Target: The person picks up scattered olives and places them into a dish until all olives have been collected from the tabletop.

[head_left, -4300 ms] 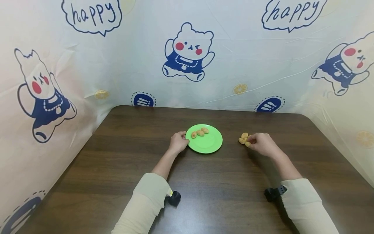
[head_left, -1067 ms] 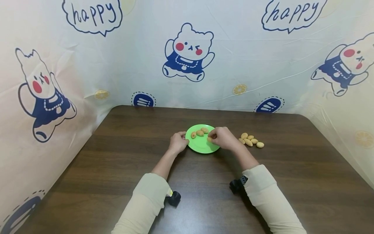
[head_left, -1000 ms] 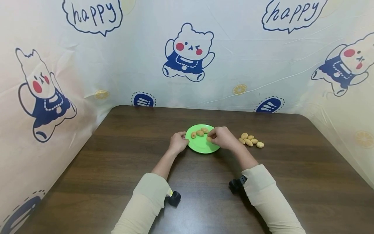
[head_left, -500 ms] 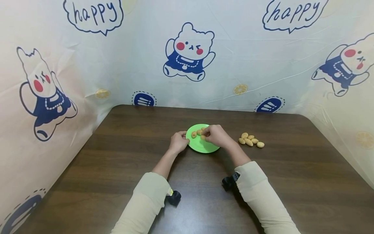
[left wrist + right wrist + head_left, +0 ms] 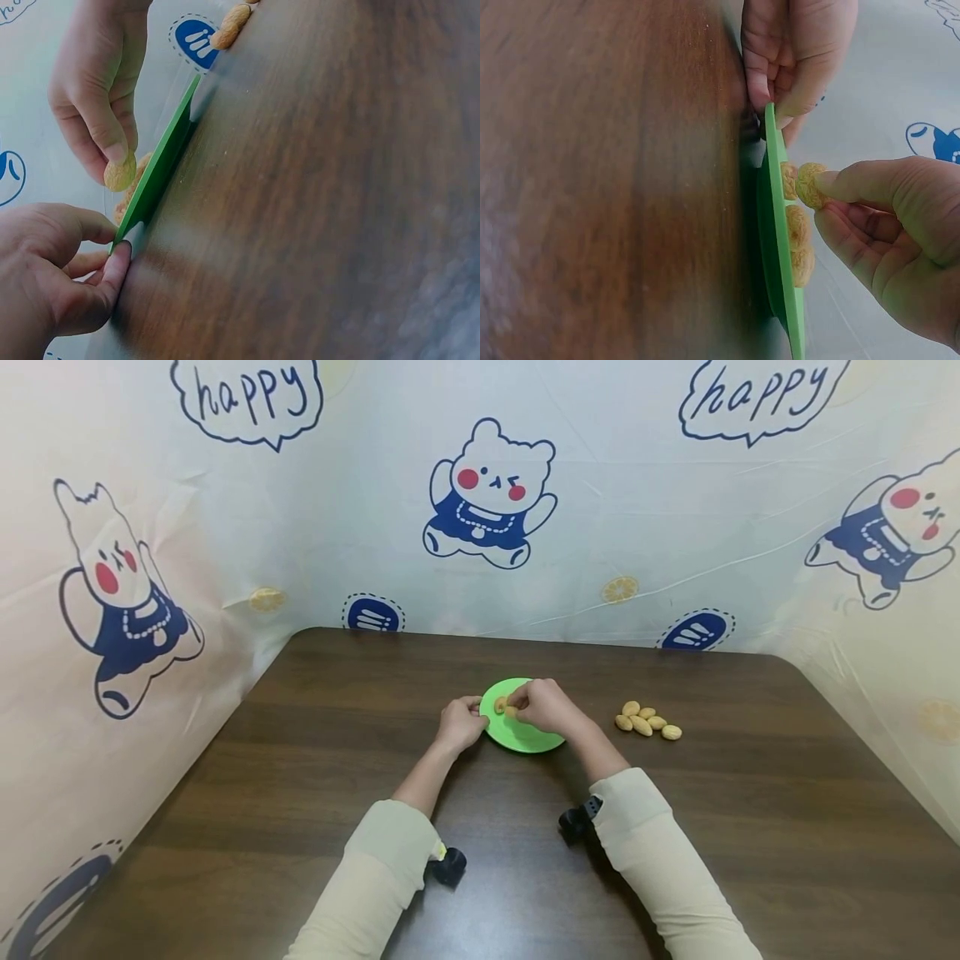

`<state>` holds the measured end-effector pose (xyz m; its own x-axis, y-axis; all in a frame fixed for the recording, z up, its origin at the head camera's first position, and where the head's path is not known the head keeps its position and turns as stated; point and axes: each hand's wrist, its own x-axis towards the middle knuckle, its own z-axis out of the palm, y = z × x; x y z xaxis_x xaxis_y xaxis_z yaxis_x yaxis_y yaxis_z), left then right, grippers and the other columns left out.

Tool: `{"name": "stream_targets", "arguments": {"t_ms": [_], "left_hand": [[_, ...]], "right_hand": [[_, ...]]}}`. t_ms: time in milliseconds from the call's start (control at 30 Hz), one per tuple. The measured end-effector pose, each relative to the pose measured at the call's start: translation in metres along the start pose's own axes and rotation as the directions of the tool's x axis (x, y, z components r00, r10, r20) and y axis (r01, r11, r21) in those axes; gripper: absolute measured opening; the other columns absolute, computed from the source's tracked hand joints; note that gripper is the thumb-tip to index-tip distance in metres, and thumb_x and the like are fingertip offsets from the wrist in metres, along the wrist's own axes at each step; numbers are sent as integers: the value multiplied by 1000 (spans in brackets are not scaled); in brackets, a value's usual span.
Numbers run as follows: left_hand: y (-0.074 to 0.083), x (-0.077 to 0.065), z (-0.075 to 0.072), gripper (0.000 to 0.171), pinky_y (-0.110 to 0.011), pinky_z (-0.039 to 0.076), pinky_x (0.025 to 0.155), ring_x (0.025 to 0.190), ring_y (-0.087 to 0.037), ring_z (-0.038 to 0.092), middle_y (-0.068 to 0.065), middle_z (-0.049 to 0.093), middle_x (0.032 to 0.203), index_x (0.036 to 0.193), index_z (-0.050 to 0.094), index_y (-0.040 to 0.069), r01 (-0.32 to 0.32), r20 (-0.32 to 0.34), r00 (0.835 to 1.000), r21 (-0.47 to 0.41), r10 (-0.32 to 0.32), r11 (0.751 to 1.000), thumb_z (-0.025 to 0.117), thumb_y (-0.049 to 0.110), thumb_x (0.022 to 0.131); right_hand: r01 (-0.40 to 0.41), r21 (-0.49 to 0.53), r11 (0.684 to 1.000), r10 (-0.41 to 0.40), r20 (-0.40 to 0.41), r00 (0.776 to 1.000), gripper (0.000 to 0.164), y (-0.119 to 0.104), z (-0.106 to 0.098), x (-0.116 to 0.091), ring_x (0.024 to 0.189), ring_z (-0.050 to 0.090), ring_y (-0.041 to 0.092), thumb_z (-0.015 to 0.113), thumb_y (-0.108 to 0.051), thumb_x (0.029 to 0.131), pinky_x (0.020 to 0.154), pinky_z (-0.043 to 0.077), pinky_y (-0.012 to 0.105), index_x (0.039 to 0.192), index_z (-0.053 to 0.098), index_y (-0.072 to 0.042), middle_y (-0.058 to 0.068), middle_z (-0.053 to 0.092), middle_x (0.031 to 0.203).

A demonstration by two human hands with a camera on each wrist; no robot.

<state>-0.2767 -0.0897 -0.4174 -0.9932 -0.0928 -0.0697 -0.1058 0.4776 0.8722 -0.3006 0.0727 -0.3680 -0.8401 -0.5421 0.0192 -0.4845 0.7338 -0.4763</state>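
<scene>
My left hand [image 5: 461, 724] pinches the left rim of a round green plate [image 5: 525, 742] between thumb and fingers. Over the plate, my right hand [image 5: 545, 706] holds a peanut in its shell [image 5: 810, 186] between thumb and fingertips. In the right wrist view that peanut sits close over the plate, right beside the peanuts lying there. Several unshelled peanuts [image 5: 799, 227] rest on the plate; in the head view the right hand hides part of them. The left wrist view shows the held peanut [image 5: 120, 174] from the side, near the tilted-looking plate edge.
A small pile of peanuts [image 5: 642, 725] lies on the brown wooden table [image 5: 510, 860] to the right of the plate. A printed sheet [image 5: 337, 527] with cartoon bears hangs behind and along both sides of the table. Each sleeve carries a small black camera [image 5: 450, 867].
My right hand took a peanut from the pile and carried it left over the plate, then farther left toward the peanuts there. My left hand has stayed at the rim.
</scene>
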Motion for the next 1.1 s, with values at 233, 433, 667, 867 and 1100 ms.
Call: {"name": "stream_targets", "arguments": {"t_ms": [233, 433, 667, 867, 1100], "left_hand": [[0, 0, 1, 44, -26, 45, 73, 93, -18, 54, -9, 60, 104, 129, 52, -1, -6, -1, 1000, -1, 6, 1000, 56, 2, 85], [0, 0, 0, 44, -27, 46, 72, 92, -19, 54, -10, 60, 103, 128, 53, -2, -9, 3, 1000, 1, 9, 1000, 56, 2, 85], [-1, 1, 1, 44, -27, 46, 74, 93, -18, 54, -9, 61, 103, 129, 53, -1, -7, 3, 1000, -1, 7, 1000, 56, 2, 85], [-1, 1, 2, 43, -28, 47, 75, 94, -19, 55, -10, 61, 102, 127, 54, -1, -8, -2, 1000, 0, 8, 1000, 57, 1, 84], [0, 0, 1, 44, -27, 47, 74, 93, -18, 54, -10, 61, 103, 128, 53, -2, -5, -1, 1000, -11, 5, 1000, 56, 0, 84]], "right_hand": [[12, -34, 999, -11, 3, 1000, 18, 2, 6, 4, 90, 61, 19, 64, -5, 84, 81, 46, 32, 101, 73, -7, 3, 69, 94], [72, -76, 994, -73, -14, 997, 15, 3, 10, 5, 82, 63, 16, 67, -7, 83, 76, 48, 29, 96, 74, -6, 3, 70, 88], [59, -67, 996, -59, 7, 998, 16, 2, 12, 6, 83, 64, 18, 67, -8, 83, 73, 49, 27, 98, 73, -5, 4, 70, 89], [38, -57, 998, -36, 26, 999, 17, 1, 13, 8, 85, 63, 18, 67, -9, 84, 73, 49, 28, 99, 73, -5, 5, 69, 91], [53, -62, 997, -53, 11, 999, 16, 1, 14, 10, 83, 64, 18, 68, -10, 84, 72, 49, 27, 97, 74, -5, 5, 70, 90]]}}
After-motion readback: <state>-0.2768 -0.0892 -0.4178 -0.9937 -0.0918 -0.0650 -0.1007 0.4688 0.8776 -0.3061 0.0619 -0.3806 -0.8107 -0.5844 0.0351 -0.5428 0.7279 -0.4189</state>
